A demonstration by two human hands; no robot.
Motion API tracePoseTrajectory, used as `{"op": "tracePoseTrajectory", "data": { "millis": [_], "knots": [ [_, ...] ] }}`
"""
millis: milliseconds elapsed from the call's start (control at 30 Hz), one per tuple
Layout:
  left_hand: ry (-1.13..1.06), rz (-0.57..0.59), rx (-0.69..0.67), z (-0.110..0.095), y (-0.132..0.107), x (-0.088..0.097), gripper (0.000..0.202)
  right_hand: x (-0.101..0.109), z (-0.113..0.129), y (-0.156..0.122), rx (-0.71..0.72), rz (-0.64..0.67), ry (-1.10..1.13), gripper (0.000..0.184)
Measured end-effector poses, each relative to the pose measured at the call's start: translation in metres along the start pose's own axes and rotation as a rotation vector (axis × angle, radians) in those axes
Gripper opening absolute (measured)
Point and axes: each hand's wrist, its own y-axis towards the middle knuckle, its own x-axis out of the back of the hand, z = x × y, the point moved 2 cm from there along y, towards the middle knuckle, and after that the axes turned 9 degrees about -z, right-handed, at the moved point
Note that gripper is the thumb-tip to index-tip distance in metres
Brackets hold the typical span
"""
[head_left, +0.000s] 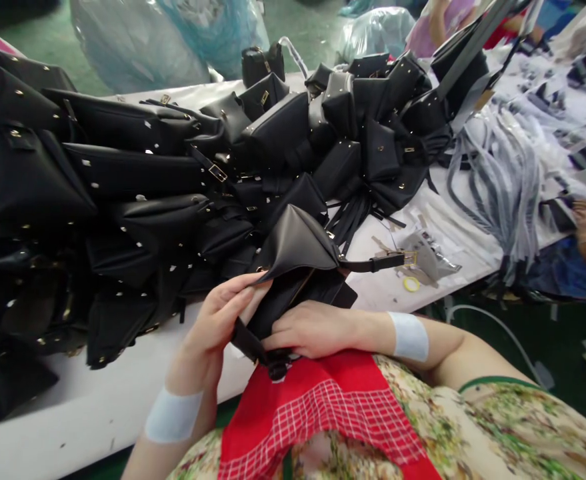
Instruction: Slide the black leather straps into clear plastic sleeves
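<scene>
Left hand (219,313), grip closed on the left edge of the black handbag (300,240); right hand (317,328) curled nearer, hold unclear. Best keep that edge steady!

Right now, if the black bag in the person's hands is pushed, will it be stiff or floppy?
The black bag probably bends easily, since its raised panel curves away from the opening. It may be slightly slippery, as its surface looks smooth. Its strap could swing or snag, because the buckle end sticks out sideways.
</scene>
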Motion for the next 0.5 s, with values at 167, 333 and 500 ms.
{"op": "tracePoseTrajectory", "data": {
  "millis": [167, 333, 500],
  "knots": [
    [0.262, 0.063, 0.121, 0.089, 0.053, -0.048, 0.044, -0.054, -0.065, -0.003, -0.284, 0.201, 0.09, 0.012],
    [0.522, -0.035, 0.148, 0.149, 0.065, -0.044, 0.03, -0.114, -0.119, -0.01, -0.438, 0.416, 0.114, 0.003],
    [0.704, -0.084, 0.186, 0.162, 0.039, -0.003, 0.052, -0.124, -0.124, -0.009, -0.405, 0.358, 0.172, 0.035]
  ]
}}
